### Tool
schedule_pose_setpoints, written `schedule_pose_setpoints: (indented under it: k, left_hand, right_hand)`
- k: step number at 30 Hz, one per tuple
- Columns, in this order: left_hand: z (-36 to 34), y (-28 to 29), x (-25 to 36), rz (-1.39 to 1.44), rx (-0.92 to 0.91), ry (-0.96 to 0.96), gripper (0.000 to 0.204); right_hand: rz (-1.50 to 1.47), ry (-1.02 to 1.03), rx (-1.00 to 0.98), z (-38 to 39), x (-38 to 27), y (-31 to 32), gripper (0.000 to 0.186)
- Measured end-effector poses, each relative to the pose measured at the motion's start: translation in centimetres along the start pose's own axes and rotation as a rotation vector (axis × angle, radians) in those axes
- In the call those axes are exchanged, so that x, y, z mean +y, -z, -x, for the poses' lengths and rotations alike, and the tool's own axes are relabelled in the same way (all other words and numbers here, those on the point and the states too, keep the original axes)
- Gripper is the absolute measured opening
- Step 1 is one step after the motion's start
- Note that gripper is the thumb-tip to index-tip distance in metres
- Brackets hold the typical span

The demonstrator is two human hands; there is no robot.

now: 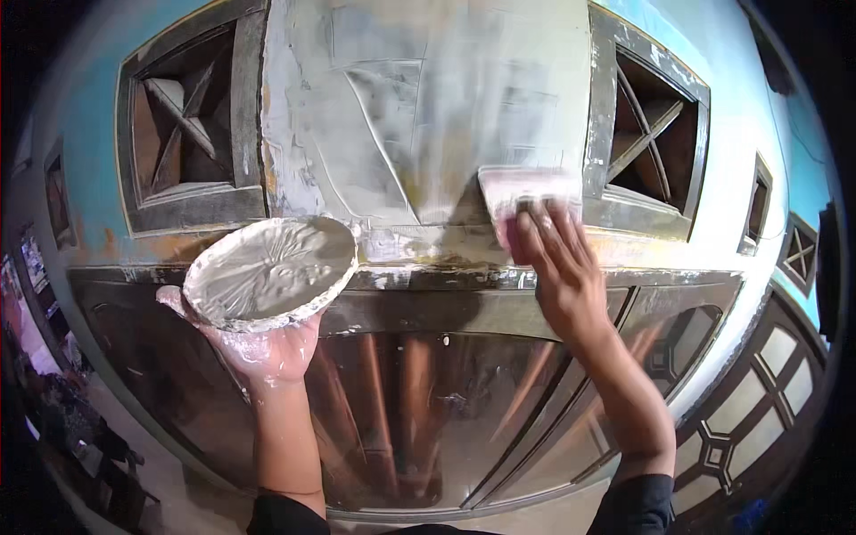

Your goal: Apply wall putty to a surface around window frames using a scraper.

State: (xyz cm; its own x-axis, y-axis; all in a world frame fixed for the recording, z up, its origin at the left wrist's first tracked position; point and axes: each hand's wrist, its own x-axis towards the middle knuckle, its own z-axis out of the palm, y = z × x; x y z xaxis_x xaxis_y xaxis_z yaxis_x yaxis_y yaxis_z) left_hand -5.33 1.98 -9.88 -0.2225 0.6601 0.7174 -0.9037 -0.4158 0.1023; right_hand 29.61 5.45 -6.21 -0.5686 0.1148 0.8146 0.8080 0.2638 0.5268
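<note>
A shallow round bowl of grey-white putty (272,275) rests on my left hand (267,349), which supports it from below with putty smeared over the palm and thumb. Its rim is crusted with the same paste. Against the wall on the right, my right hand (562,267) grips a wide putty scraper (532,183); the blade is slightly blurred and coated with putty. Behind both hands is a wall panel (446,107) covered in streaky wet putty, with raised ridges at its left and darker patches in the middle.
Dark wooden vent frames with crossed slats flank the panel, one at left (183,116) and one at right (649,120). Below runs a putty-spattered wooden ledge (446,278) above dark glass panes (419,401). A panelled door (740,419) stands at lower right.
</note>
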Motion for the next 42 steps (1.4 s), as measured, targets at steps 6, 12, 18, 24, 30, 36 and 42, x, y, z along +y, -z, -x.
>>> schedule_pose_setpoints:
  k: [6,12,18,24,30,36,42]
  left_hand:
    - [0.0,1.5,0.1,0.079,-0.148,0.044,0.108]
    - [0.5,-0.4,-1.9,0.033,-0.002,0.012,0.105]
    - [0.7,-0.8,-3.9,0.029,-0.003,0.068,0.105]
    - [0.8,-0.5,-4.3,0.158,-0.138,0.125,0.107]
    - [1.1,1.0,-4.9,0.128,-0.099,0.138,0.107]
    - [1.1,1.4,-5.3,0.162,-0.182,0.133,0.107]
    - [0.9,1.4,-5.0,0.138,-0.3,0.162,0.107]
  right_hand:
    - [-0.157,0.016,-0.184,5.6,-4.4,3.1,0.057]
    - [-0.621,0.071,0.115,-3.2,-3.0,7.3,0.049]
    - [-1.089,0.085,0.084,-8.6,-3.8,5.8,0.049]
    - [-1.22,0.169,-0.072,-8.5,-3.8,4.8,0.056]
    - [-1.176,0.179,-0.098,-9.1,-4.0,5.1,0.049]
    - [-1.188,0.153,-0.111,-9.5,-3.9,5.2,0.046]
    - [-1.182,0.171,-0.112,-9.6,-3.4,4.2,0.045]
